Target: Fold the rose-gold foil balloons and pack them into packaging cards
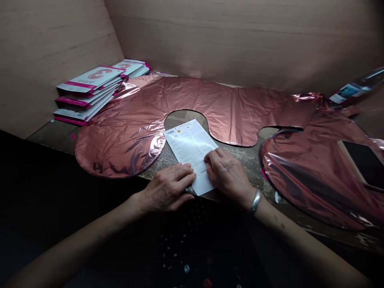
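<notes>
A flat white printed packet (192, 146) lies slanted at the table's near edge, with small text, a barcode and a slit near its lower end. My left hand (171, 186) rests at the packet's lower left edge, fingers laid over it and thumb apart. On the right side, my right hand (226, 172) has its fingers curled together at the packet's edge; the fingertips are partly hidden. Behind the packet spreads a flat rose-gold foil balloon (189, 94), its curved outline framing the packet's upper part.
Pink-and-white packets (93, 82) marked with a 3 are stacked at the left against a wooden panel (60, 48). More rose-gold foil (318, 168) lies at the right, with a phone (364, 164) on it. A plastic bottle (357, 88) leans behind.
</notes>
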Motion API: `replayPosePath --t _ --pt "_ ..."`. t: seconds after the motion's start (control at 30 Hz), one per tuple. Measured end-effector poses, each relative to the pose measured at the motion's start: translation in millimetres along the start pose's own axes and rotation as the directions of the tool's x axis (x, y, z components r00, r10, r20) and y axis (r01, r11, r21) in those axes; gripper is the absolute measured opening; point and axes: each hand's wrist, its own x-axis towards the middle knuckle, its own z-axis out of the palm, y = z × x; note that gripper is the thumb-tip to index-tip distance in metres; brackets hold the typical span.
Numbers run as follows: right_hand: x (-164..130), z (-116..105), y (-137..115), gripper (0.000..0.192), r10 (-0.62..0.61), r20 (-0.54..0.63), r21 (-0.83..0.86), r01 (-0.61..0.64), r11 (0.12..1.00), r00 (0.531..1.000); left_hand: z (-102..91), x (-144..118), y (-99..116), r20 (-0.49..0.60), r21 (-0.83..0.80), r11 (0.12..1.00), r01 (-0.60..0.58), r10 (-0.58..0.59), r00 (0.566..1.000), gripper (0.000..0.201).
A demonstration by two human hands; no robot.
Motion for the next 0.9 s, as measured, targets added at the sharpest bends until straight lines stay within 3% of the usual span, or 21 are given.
replayPosePath --t 0.17,0.33,0.5,0.73,0.9 --pt "-2.6 -3.6 34.3 0.013 -0.108 0.007 0.132 0.106 0.986 0.994 16.6 7.8 19.2 -0.119 0.081 0.997 0.019 -0.009 0.993 0.047" --pt "-10.6 -12.1 61.5 0.014 -0.180 -0.030 0.176 0.183 0.967 0.983 39.1 27.4 53.6 -0.141 0.154 0.986 0.063 -0.041 0.989 0.050" --pt "-25.8 -19.1 60.5 0.016 -0.163 0.030 0.198 0.154 0.968 0.986 47.6 40.2 71.5 -0.170 0.147 0.984 0.104 -0.079 0.982 0.051" --pt "-24.4 -21.0 54.9 0.012 -0.111 0.084 0.157 0.097 0.983 0.990 45.1 43.6 66.3 -0.142 0.132 0.988 0.077 -0.058 0.988 0.052" --pt "-21.7 -15.2 49.3 0.010 -0.111 0.053 0.085 0.107 0.991 0.992 47.6 46.1 65.5 -0.147 0.126 0.988 0.089 -0.070 0.987 0.053"
